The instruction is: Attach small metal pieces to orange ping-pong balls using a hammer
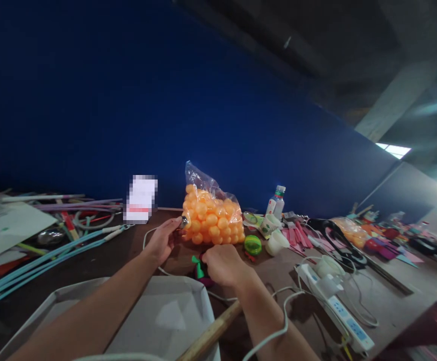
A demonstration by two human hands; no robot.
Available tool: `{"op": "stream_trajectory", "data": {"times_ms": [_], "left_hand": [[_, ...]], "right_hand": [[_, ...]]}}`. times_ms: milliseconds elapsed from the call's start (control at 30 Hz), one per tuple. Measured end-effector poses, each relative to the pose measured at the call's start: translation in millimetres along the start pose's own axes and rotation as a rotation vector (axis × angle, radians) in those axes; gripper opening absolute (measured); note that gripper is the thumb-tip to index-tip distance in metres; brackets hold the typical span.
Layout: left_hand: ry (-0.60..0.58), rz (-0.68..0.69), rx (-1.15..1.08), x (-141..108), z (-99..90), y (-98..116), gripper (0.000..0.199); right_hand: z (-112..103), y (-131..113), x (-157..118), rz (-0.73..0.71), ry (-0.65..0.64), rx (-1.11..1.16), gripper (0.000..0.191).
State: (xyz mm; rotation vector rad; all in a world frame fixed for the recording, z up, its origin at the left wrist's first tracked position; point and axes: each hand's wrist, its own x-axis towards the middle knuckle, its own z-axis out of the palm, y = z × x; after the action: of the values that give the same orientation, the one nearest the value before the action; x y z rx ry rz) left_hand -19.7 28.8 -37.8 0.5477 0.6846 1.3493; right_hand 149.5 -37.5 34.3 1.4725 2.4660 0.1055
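My left hand (164,240) is at the left side of a clear plastic bag of orange balls (214,218). Its fingers are closed around a small dark, shiny piece (184,221), too small to name, beside the bag. In front of the bag, my right hand (224,263) is curled in a loose fist, its fingertips on a small dark purple and green item (199,269). That item's kind is unclear, since the hand partly covers it. Just right of the bag sits a round green and yellow striped object (253,245).
A white-lined box (158,306) stands near me, with a wooden stick (214,328) across its corner. To the right are a white cup (277,243), a bottle (276,202) and a power strip (338,311) with cables. Pale blue rods (71,243) lie left. A blue wall rises behind.
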Motion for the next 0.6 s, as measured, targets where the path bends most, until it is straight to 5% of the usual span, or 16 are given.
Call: {"op": "stream_trajectory", "data": {"times_ms": [600], "left_hand": [[-0.006, 0.01, 0.05, -1.3, -1.3, -3.1, 0.015]], "right_hand": [[0.7, -0.2, 1.9, -0.021, -0.034, 0.004, 0.025]]}}
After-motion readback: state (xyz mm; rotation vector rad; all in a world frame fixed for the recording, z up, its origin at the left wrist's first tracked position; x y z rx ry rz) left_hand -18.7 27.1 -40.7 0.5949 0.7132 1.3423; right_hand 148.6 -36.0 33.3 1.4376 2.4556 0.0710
